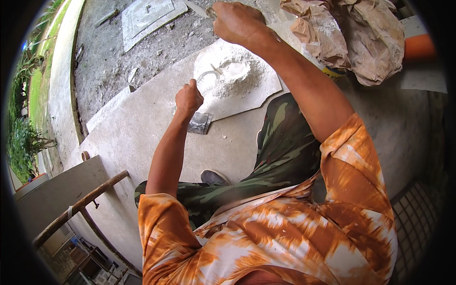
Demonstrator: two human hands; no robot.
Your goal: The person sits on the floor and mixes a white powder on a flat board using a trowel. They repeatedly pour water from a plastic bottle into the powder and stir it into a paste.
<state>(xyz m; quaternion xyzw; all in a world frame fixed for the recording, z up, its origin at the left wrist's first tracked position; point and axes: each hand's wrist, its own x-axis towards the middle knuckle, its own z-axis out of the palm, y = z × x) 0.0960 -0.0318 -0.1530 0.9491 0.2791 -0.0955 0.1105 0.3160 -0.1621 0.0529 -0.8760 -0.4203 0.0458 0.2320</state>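
My left hand is closed on the handle of a flat metal scraper, whose blade points down at the concrete slab. Just beyond it lies a pale board carrying a heap of white powder with a wet hollow at its left side. My right hand reaches far forward and grips a pointed trowel, its blade sticking out to the left over the gravelly ground.
Crumpled brown paper sacks lie at the back right beside an orange pipe. A square plaster tile rests on the gravel. A wooden pole leans at the lower left. Grass and plants edge the left.
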